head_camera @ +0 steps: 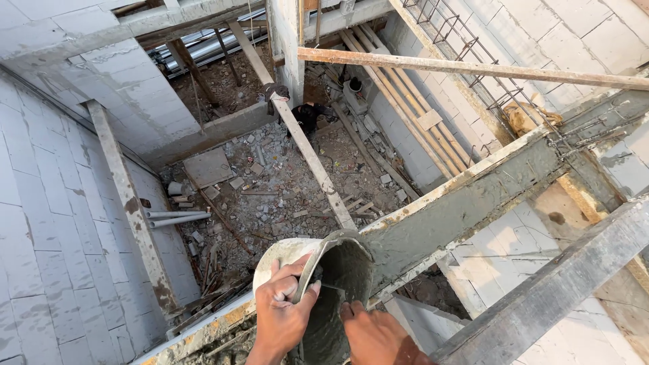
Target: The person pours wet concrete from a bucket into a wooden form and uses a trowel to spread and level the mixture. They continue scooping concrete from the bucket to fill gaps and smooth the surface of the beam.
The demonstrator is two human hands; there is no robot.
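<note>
2 hands on tipped bucket point(331, 297): left hand point(284, 311) gripping its rim, right hand point(375, 334) pressing inside, mouth aimed at wet concrete beam point(460, 203).

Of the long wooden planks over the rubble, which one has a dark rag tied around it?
The slanting plank that runs down toward the bucket; the rag sits near its upper end.
</note>
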